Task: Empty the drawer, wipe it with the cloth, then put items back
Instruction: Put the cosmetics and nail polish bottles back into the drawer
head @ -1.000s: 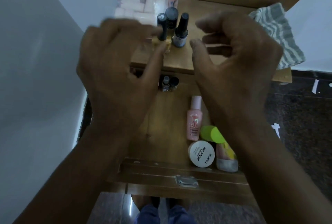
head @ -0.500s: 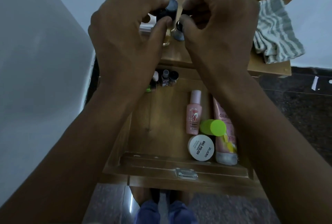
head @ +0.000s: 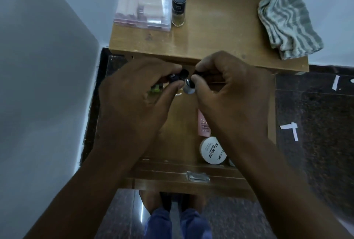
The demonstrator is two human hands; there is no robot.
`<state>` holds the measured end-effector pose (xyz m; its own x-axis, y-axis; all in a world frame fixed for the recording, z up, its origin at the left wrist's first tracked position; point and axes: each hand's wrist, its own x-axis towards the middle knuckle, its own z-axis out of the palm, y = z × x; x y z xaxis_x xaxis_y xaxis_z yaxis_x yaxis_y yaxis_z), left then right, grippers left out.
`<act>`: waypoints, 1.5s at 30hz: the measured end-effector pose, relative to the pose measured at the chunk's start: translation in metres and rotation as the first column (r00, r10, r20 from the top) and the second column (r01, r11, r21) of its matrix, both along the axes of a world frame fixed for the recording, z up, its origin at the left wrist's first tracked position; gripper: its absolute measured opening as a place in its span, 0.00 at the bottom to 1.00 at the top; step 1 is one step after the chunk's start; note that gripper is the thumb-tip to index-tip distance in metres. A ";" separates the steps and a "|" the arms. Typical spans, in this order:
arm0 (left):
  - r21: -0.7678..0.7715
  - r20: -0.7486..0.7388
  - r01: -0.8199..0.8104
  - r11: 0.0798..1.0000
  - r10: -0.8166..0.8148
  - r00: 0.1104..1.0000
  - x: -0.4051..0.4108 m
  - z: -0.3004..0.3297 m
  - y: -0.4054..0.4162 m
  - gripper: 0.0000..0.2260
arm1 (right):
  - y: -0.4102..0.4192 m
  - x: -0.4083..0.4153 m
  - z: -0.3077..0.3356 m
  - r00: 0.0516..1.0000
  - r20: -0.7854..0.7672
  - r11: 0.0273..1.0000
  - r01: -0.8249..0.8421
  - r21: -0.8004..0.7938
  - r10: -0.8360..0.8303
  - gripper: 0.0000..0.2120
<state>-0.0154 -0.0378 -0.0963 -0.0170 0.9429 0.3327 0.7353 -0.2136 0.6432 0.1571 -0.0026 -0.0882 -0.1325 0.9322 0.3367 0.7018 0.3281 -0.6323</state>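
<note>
Mid-frame, both hands hover over the open drawer (head: pixel 172 169) — the left hand (head: pixel 138 97) pinches black-capped nail polish bottles (head: pixel 175 77), the right hand (head: pixel 229 93) grips a silver-necked bottle (head: pixel 188 86). Inside the drawer at lower right sit a pink tube (head: pixel 204 125) and a white nail polish jar (head: pixel 212 150). The striped cloth (head: pixel 287 22) lies on the counter (head: pixel 220 33), upper right.

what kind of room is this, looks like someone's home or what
Most likely a home, perhaps a bedroom corner: a small wooden stand against a wall, its open drawer holding cosmetics such as a nail polish remover jar, and a striped cloth on top.
</note>
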 end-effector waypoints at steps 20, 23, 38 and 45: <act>-0.097 -0.190 -0.072 0.993 0.052 0.980 0.016 -0.061 0.008 0.10 | 0.007 -0.013 -0.077 0.995 0.103 1.000 0.006 -0.017 -0.005 0.04; -0.088 -0.191 -0.073 0.993 0.055 0.980 0.018 -0.063 0.006 0.09 | 0.002 -0.012 -0.079 0.992 0.127 0.999 -0.012 -0.038 0.016 0.04; 0.198 -0.038 -0.149 0.969 0.159 0.987 0.017 -0.008 0.028 0.08 | 0.033 -0.012 0.004 0.994 -0.093 0.988 0.065 0.139 -0.053 0.04; 0.256 0.037 -0.207 0.944 0.205 0.978 0.011 0.005 0.092 0.08 | 0.107 -0.035 0.023 0.981 -0.195 0.993 0.041 0.111 -0.019 0.03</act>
<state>-0.0048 0.0538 -0.0915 -0.2063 0.8009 0.5621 0.7747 -0.2172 0.5938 0.1219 0.1039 -0.0655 -0.0274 0.8888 0.4575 0.5807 0.3867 -0.7165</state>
